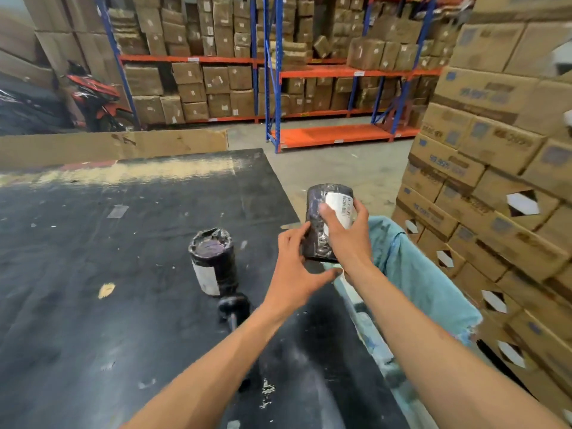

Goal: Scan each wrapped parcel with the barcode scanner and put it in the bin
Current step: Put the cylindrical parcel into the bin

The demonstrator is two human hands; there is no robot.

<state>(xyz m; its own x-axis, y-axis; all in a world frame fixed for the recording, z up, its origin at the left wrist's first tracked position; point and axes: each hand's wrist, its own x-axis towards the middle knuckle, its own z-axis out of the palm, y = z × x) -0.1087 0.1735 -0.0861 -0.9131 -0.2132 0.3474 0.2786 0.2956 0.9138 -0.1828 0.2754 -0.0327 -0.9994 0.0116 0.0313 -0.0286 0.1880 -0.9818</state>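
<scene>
While my right hand (346,233) grips a wrapped parcel (328,222) upright, its fingers closed around it, I see it raised past the tabletop's (93,258) right edge, beside the blue-lined bin (424,274). My left hand (294,270) is spread open, fingertips touching the parcel's left side without gripping. A second parcel (213,261) stands on the tabletop to the left, the scanner (233,306) just near of it.

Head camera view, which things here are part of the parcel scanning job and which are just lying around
Part of the job:
held parcel, gripped by the right hand, left hand touching it
second parcel standing on the table
barcode scanner
bin

Just lying about:
stacked cartons
shelving racks
motorbike
cardboard sheet
</scene>
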